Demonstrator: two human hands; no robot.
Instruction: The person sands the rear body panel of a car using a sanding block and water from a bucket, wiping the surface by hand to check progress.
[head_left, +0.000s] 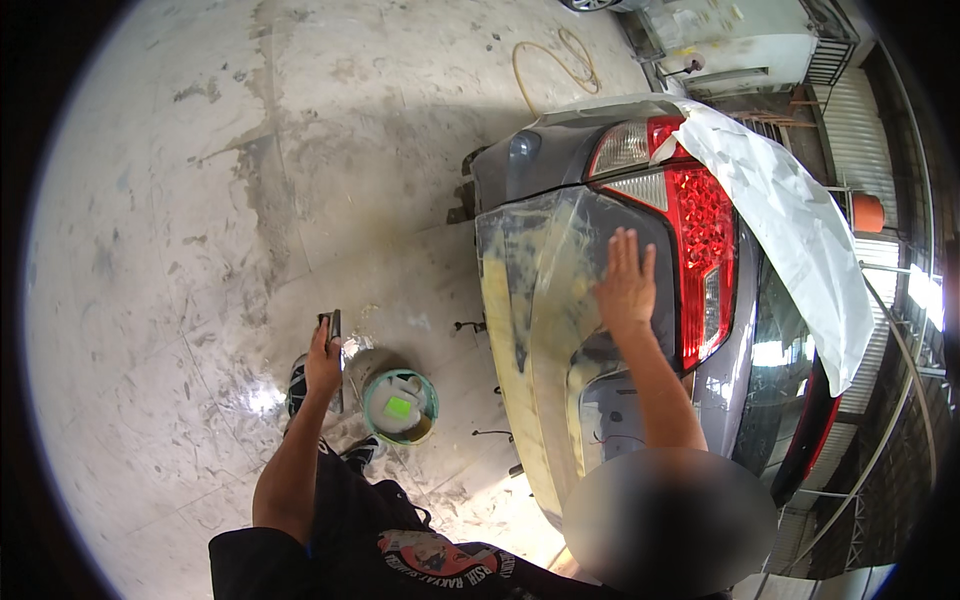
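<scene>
My right hand [628, 285] lies with fingers stretched out on the grey car's rear corner panel [565, 255], left of the red and clear tail light [703, 230]. Patches of yellowish filler show on the panel and the bumper [520, 400]. My left hand [322, 365] hangs low over the floor, fingers closed round a long, narrow dark block [337, 385]; its exact kind does not show clearly. Just right of that hand, a round teal bucket [433, 385] stands on the floor. In it are cloudy liquid and a bright green piece [398, 407].
White sheeting [790, 190] covers part of the car beside the tail light. A yellowish hose [520, 75] lies coiled on the stained floor [200, 250]. My shoes are near the bucket. At the far right stand an orange container [867, 213] and corrugated wall.
</scene>
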